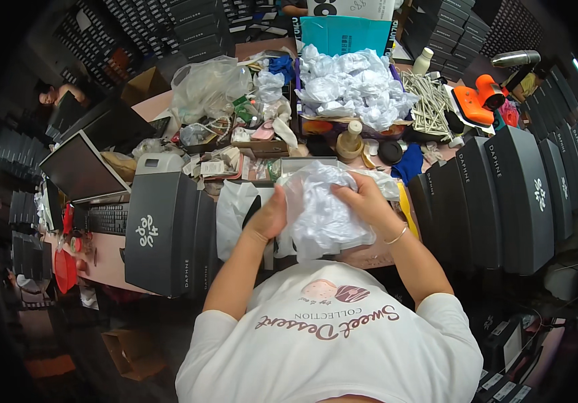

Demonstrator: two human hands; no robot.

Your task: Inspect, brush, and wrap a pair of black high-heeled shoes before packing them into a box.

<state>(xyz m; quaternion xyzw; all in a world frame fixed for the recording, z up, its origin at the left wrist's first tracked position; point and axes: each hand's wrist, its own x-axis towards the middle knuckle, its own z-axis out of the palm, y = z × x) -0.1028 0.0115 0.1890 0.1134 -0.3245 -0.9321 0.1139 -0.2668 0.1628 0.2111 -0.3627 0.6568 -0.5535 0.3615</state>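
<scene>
Centre of frame: the right hand point(371, 199) has thumb and fingers closed on the upper right of a crumpled, translucent white bundle point(326, 221); the left hand point(267, 215) lies at its left edge, thumb raised, fingers hidden, its grip impossible to tell. Beyond, upper centre, a heap of white wads point(353, 87); upper right, pale sticks point(428, 107) and an orange device point(480, 101); right, upright dark boxes point(520, 208); left, a monitor point(84, 166) on the pink surface point(106, 262)

The head-worn fisheye looks down over the nearby worktable point(106, 260).
</scene>
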